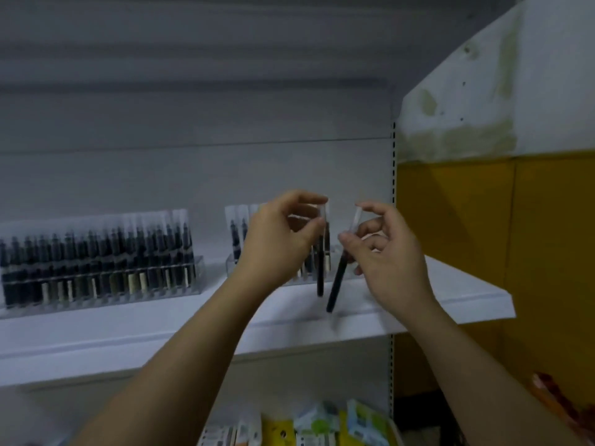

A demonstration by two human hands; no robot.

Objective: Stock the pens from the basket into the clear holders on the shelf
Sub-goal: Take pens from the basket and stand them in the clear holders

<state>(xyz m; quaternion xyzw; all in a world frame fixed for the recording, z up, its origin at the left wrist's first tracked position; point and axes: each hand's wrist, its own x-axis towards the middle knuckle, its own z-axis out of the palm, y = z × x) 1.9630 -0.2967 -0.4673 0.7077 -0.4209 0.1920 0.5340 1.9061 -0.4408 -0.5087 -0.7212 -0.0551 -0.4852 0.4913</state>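
The picture is soft and dim, so the print on the pen packaging cannot be read. The second clear acrylic holder (pixel 230 263), at mid-frame on the white shelf (pixel 193 323), is mostly hidden behind the left hand (pixel 277 243); only its left corner and a few packaged pens show. The full clear acrylic holder of black pens (pixel 99 268) at the left is cut off by the frame edge. At the bottom edge, a white basket of mixed packets (pixel 299 426) is only partly visible.

Both forearms rise from the lower frame. The left hand pinches the clear top of a black pen in a clear sleeve (pixel 320 268), hanging upright before the shelf edge. The right hand (pixel 389 255) pinches a second black sleeved pen (pixel 336 284), tilted, just beside the first.
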